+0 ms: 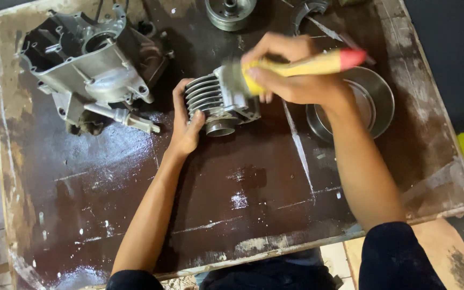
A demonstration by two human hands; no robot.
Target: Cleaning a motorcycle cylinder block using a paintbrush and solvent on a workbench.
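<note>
the scene was dim overall, lit from above and a little toward the near side. the wet dark board (232, 215) threw back pale patches of glare near its middle and lower left. the right hand (291, 75) and its yellow brush (302, 65) were smeared by motion blur, while the left hand (186, 126) and the finned cylinder (216, 102) looked fairly sharp. the corners fell off into shadow, and the board's edges bowed slightly.
</note>
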